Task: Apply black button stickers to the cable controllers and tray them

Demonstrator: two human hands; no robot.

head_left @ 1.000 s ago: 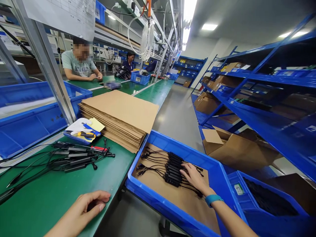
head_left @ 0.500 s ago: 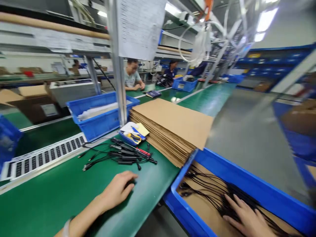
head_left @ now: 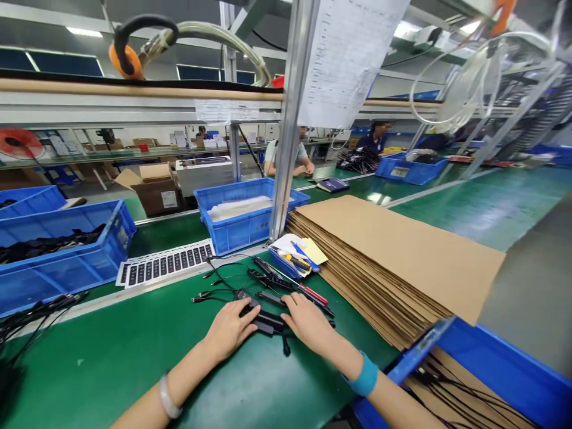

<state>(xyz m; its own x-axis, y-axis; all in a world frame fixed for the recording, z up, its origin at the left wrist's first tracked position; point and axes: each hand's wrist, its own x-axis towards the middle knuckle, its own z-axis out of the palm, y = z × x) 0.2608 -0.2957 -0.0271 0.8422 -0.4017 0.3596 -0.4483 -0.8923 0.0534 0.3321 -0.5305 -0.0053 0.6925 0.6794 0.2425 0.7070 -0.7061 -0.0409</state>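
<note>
Several black cables with box-shaped modules (head_left: 268, 322) lie in a pile on the green work surface (head_left: 134, 363). At the pile's left side my left hand (head_left: 230, 328) has its thumb and fingers around the end of a black module. My right hand (head_left: 306, 319), with a teal band at the wrist, rests on the right part of the same pile, fingers bent down over the modules. Whether its fingertips grip one is hard to tell. Just behind my right hand lies a red-handled screwdriver (head_left: 314, 294).
A stack of cardboard sheets (head_left: 402, 244) stands right of the pile, with a blue bin of cables (head_left: 504, 357) beside it. Behind are a small tool tray (head_left: 286, 265), a metal post (head_left: 290, 119), a label sheet (head_left: 165, 266) and blue bins (head_left: 241, 229). Two people sit across the line.
My right hand has left the cable bin and come to the pile on the table. My left hand has moved forward onto the modules. The view has turned left.
</note>
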